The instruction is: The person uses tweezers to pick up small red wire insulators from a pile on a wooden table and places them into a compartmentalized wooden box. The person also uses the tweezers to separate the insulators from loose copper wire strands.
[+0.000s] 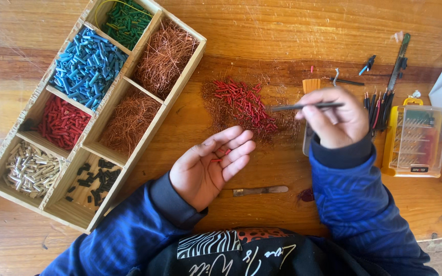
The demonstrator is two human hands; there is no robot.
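1. Red sleeve pieces (241,105), short cut lengths of wire insulation, lay heaped at centre frame on the wooden table (282,30), mixed with loose copper strands (287,125).
2. Handling judgement: the pieces looked very light, small, fairly stiff tubes, and round, so likely to roll or flick away. Best gripped across the middle of the barrel with fine tips, not bare fingers.
3. Right hand (336,120), right of centre, was pinched closed on grey tweezers (305,107): thumb and fingers clamped together around the shaft, tips pointing left.
4. Tweezer tips sat at the right edge of the red heap, touching or just above it; I could not tell which, nor whether a piece was between them.
5. Left hand (213,166), lower centre, was palm up, fingers extended and close together, slightly cupped, not gripping anything.
6. One or two red pieces (222,155) rested loose on the left fingers near the fingertips. The heap was just above those fingertips, near but apart.
7. Upper left: wooden divided tray (177,94) with green, blue, red, pale and black pieces in separate compartments, plus two compartments of copper strands.
8. Other items: small metal-bladed tool (259,190) below the hands, yellow screwdriver bit case (415,140) at right edge, assorted hand tools (379,105) above it.
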